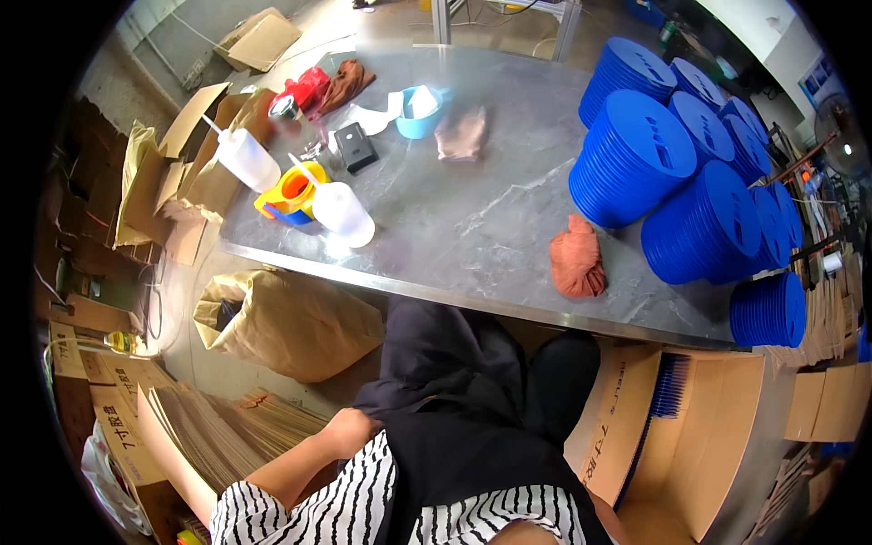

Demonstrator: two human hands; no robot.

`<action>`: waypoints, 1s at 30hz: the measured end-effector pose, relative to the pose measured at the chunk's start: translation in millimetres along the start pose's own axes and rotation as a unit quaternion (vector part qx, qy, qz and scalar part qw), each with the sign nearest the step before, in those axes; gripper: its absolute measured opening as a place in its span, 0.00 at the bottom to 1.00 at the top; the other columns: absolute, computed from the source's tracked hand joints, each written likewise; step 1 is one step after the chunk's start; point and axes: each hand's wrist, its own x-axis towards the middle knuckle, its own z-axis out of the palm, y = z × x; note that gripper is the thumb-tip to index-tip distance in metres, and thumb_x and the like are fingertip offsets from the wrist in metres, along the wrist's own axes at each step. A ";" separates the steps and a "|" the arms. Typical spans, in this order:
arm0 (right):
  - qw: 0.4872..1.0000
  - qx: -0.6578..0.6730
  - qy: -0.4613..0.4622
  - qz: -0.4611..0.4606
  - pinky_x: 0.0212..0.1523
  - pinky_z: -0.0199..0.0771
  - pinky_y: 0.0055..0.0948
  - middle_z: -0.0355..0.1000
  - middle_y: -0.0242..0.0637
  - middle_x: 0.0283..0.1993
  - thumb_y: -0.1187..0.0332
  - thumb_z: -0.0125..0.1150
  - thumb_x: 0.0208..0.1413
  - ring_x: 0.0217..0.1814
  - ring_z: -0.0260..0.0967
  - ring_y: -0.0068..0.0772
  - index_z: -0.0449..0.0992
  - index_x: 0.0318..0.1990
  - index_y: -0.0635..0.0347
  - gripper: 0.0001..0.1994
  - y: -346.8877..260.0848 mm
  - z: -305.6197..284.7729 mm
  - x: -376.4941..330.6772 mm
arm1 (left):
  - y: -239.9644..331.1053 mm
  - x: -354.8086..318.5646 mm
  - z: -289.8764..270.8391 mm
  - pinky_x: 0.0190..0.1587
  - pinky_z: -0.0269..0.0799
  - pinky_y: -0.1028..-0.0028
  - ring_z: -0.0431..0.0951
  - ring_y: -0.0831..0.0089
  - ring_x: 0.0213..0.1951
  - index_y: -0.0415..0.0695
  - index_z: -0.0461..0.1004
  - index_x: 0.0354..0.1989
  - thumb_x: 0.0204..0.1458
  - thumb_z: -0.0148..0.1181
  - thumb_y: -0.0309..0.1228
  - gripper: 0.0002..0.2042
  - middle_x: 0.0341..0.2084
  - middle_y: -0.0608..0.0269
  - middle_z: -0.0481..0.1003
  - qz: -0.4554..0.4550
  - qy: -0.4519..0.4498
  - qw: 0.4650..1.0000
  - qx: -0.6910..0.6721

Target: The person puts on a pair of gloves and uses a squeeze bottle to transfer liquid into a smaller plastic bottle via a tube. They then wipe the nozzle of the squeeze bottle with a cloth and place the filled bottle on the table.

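Note:
My left hand (351,434) rests against the dark cloth at my hip. Its fingers are tucked out of sight, so what they hold, if anything, is hidden. Only a bit of my right arm shows at the lower edge; the right hand is outside the picture. In front of me stands a grey marble-patterned table (436,236). A crumpled orange-brown cloth (578,259) lies near its front edge, to the right. Tall stacks of round blue plastic discs (631,154) fill the table's right end, with a shorter blue stack (767,311) at the corner.
White squeeze bottles (343,214), a yellow container (298,187), a black box (355,147) and a light-blue cup (419,118) stand on the table's left. Below are a tan sack (291,325), flattened cardboard (227,436) and, at right, an open carton (704,436) with blue discs.

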 end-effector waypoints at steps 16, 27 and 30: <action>0.999 0.013 -0.037 -0.005 0.43 0.77 0.26 0.79 0.33 0.39 0.73 0.60 0.57 0.40 0.76 0.24 0.79 0.44 0.63 0.09 -52.4 -29.6 7.6 | 8.0 38.4 -49.9 0.37 0.72 0.57 0.78 0.50 0.35 0.46 0.79 0.37 0.45 0.56 0.38 0.13 0.28 0.48 0.77 0.199 -0.070 0.977 -0.008; 0.799 -0.045 0.358 -0.481 0.47 0.75 0.29 0.79 0.38 0.44 0.69 0.62 0.58 0.46 0.77 0.32 0.77 0.49 0.57 0.12 -283.2 -172.9 126.9 | 14.6 75.7 -77.4 0.41 0.74 0.76 0.78 0.78 0.35 0.37 0.76 0.43 0.60 0.56 0.29 0.08 0.30 0.62 0.79 0.031 0.202 0.919 -0.337; 0.723 -0.101 0.432 -0.529 0.54 0.74 0.34 0.72 0.42 0.58 0.69 0.63 0.55 0.56 0.73 0.38 0.75 0.53 0.56 0.17 -350.9 -213.2 162.5 | -9.7 63.4 -52.1 0.38 0.75 0.69 0.81 0.67 0.31 0.42 0.76 0.40 0.58 0.57 0.35 0.10 0.27 0.57 0.79 0.018 0.164 0.944 -0.287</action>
